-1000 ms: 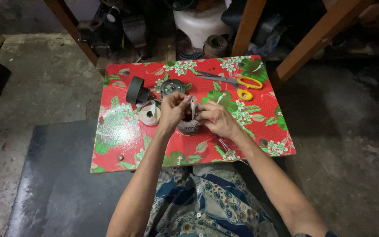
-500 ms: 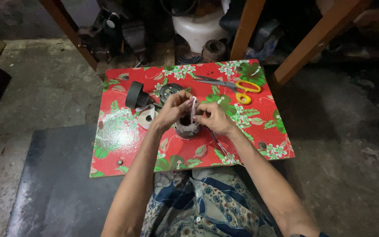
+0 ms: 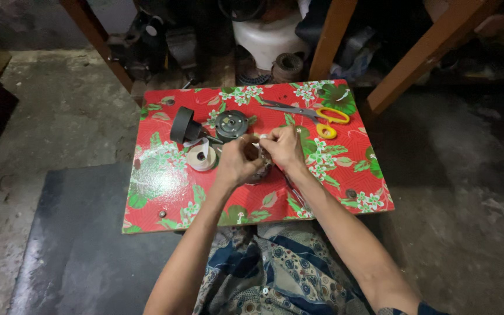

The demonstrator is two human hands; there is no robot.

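I kept both hands over the red floral board (image 3: 164, 192), left hand (image 3: 237, 163) and right hand (image 3: 284, 147) pinching a pale strip above a mostly hidden round part (image 3: 262, 170), tape rolls (image 3: 196, 146) and scissors (image 3: 316, 114) nearby.

rough grey concrete floor (image 3: 59, 105), a dark mat (image 3: 83, 251) at its lower left, slanting wooden legs (image 3: 415, 64) above, dim clutter behind.

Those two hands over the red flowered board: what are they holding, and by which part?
Both the left hand and right hand grip a small round object; which part cannot be told.
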